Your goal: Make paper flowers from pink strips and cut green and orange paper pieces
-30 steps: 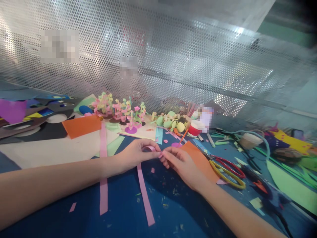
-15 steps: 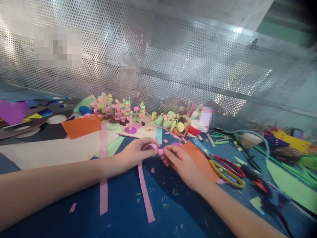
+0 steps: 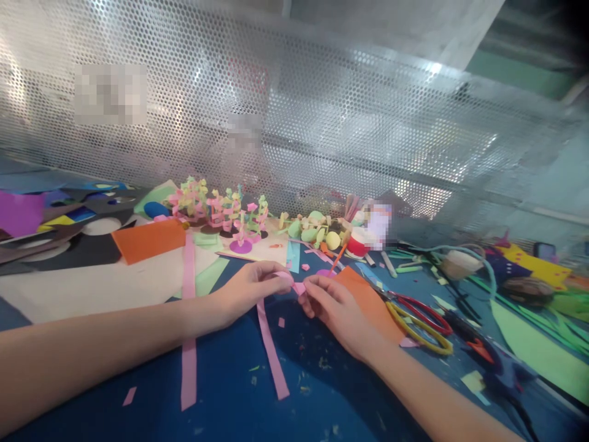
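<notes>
My left hand (image 3: 251, 288) pinches a pink paper strip (image 3: 272, 356), whose long tail hangs down toward the blue table. At the strip's other end, my right hand (image 3: 334, 307) grips a small folded pink piece between thumb and fingers. Both hands are closed, close together above the table. Under my left forearm passes a second pink strip (image 3: 188, 368), lying flat. Right of my right hand is an orange sheet (image 3: 368, 298), with scissors (image 3: 421, 322) with red and yellow handles resting partly on it.
Pink and green paper flower stems (image 3: 221, 212) stand at the back, beside green leaf pieces (image 3: 317, 227). A red and white cup (image 3: 359, 242) is behind the hands. A dark glue-gun-like tool (image 3: 497, 362) lies right. A folded orange card (image 3: 150, 239) sits left, before a perforated metal screen (image 3: 322, 135).
The pink loop at my left fingers looks smaller, and the hanging tail is a little shorter. Both hands stay nearly in place; the view has shifted slightly.
</notes>
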A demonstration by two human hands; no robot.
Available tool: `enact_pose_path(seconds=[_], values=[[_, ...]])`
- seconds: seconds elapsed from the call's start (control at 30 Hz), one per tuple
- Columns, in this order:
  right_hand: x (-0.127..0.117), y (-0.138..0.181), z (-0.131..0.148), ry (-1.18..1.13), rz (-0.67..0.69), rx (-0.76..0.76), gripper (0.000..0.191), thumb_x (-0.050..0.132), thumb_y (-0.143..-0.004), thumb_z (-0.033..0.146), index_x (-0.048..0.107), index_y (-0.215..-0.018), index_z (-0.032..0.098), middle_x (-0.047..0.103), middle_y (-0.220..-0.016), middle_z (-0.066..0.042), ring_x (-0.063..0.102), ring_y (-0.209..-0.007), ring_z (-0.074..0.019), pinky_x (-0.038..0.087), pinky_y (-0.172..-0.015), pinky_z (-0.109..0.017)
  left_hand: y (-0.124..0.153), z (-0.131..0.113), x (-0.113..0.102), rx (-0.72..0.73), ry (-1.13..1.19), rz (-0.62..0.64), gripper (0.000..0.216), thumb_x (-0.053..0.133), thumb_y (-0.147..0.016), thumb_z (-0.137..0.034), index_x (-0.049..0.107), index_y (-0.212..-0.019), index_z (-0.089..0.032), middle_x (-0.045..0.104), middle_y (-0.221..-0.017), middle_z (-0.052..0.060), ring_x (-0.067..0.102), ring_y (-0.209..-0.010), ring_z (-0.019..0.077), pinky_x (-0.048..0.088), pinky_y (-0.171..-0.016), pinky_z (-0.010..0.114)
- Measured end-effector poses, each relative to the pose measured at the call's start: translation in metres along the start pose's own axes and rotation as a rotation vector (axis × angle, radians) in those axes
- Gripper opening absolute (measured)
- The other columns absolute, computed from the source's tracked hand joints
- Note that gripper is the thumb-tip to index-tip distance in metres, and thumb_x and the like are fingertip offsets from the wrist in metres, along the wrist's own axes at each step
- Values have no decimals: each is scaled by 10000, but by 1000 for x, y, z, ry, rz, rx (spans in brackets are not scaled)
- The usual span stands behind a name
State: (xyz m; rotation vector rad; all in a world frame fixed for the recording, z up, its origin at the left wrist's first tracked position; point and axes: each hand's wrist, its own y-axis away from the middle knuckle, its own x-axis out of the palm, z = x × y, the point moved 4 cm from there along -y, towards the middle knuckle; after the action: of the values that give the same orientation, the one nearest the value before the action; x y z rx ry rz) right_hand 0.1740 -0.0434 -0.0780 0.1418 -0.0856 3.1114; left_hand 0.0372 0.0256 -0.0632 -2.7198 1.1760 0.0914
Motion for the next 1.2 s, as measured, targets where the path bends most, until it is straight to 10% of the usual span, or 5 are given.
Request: enact_pose_path(seconds=[1.2], values=[[5, 4, 10, 108, 34, -8, 236, 548, -832, 391, 610, -709, 199, 546, -663, 14, 480, -605, -116, 369, -578, -255, -1, 2, 6, 25, -13, 137, 204, 605, -776, -368, 693, -782, -183, 708, -809, 16, 628, -789, 156, 453, -766, 255]])
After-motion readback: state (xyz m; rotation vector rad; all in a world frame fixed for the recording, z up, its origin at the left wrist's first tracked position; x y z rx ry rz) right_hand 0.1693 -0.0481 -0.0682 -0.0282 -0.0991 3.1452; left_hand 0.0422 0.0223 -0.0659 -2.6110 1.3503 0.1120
